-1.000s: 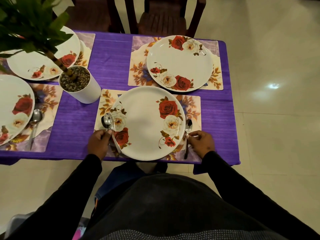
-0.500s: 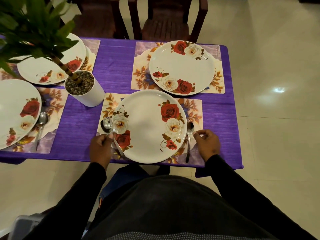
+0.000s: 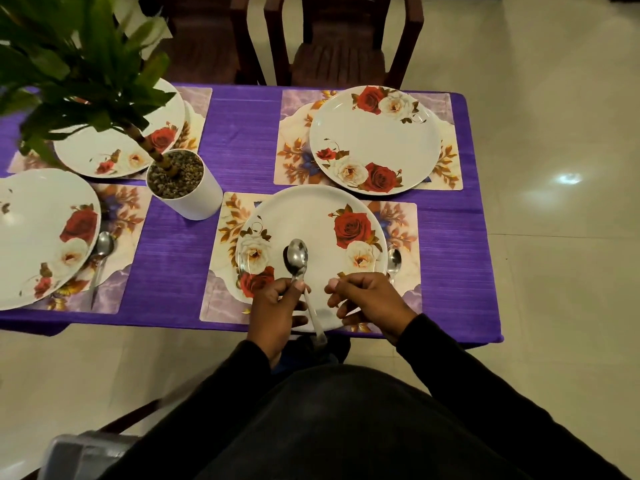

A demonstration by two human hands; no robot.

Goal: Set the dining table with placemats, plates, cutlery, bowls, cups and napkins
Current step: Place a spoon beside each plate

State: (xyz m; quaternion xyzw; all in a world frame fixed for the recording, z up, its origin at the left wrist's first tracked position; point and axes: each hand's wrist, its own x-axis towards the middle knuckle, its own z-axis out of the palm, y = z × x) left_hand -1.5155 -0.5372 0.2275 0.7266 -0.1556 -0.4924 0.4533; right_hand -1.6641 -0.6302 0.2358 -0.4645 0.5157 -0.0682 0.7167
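**A:** What is the grip doing?

**B:** The left hand (image 3: 273, 315) is pinching a spoon (image 3: 300, 271) by the neck between thumb and fingers, holding it above the near plate (image 3: 311, 216), bowl end pointing away and the handle running back past the table edge. The right hand (image 3: 367, 299) is hovering just beside it over the plate's near rim, fingers loosely curled and holding nothing.

**A:** What is differing from a moment ago?

**B:** Half a second ago the left hand was holding that spoon at the plate's left edge, over the placemat (image 3: 221, 271). Now it is lifted over the middle of the plate. The right hand was touching the second spoon (image 3: 394, 261) on the right; now it is off it, and that spoon is lying on the placemat, just beside the plate's right rim.

**A:** And the surface and the room?

**B:** A purple tablecloth (image 3: 173, 254) is covering the table. Three more rose-patterned plates are sitting on floral placemats: far plate (image 3: 374, 140), left plate (image 3: 41, 237) with a spoon to its right, and back-left plate (image 3: 114, 147). A plant (image 3: 69, 64) is standing in a white pot (image 3: 194, 199) of pebbles. Dark wooden chairs (image 3: 343, 46) are standing beyond the table on a glossy pale tiled floor (image 3: 554, 237).
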